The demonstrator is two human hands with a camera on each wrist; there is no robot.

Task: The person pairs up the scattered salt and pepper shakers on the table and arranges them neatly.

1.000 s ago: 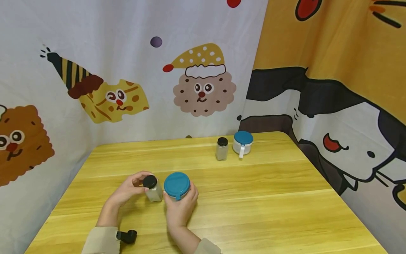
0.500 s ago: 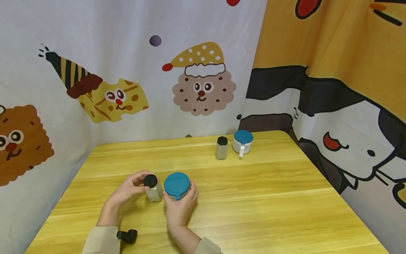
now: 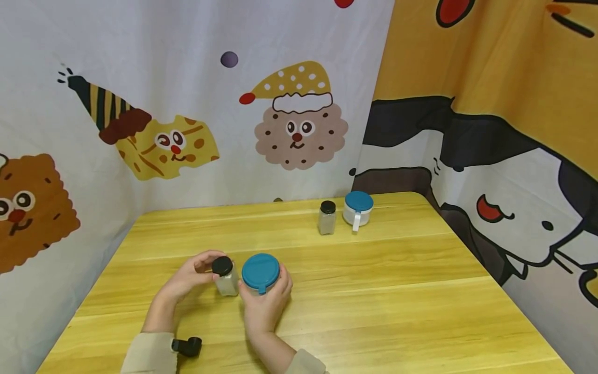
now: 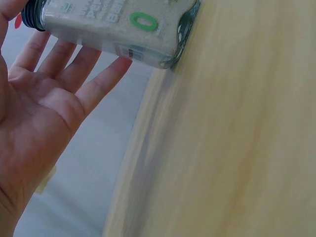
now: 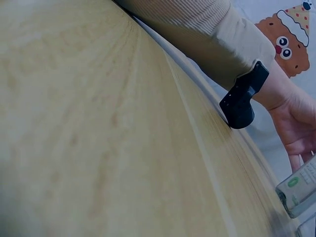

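Note:
My left hand [image 3: 189, 278] holds a square glass jar [image 3: 227, 284] by its upper part, thumb near the black screw lid [image 3: 222, 266] and fingers behind. In the left wrist view the jar [image 4: 118, 27] shows pale contents, white lettering and a green ring mark. Its base is right at the tabletop. Just right of it, my right hand [image 3: 267, 306] grips a round container with a blue lid [image 3: 260, 271], thumb on the left side and fingers round the right. The lid's small tab points toward me; most of the container's body is hidden. The right wrist view shows the left hand [image 5: 296, 126] instead.
A second black-lidded glass jar [image 3: 327, 222] stands at the back of the wooden table [image 3: 397, 301]. Beside it is a white handled container [image 3: 357, 214] with a blue lid. A black wrist device [image 3: 188, 347] sits at the left sleeve. Printed curtains [image 3: 187, 31] hang behind.
The left-hand jar's lid has shifted very slightly to the right. Both hands otherwise keep their places and grips, and the things at the back have not moved.

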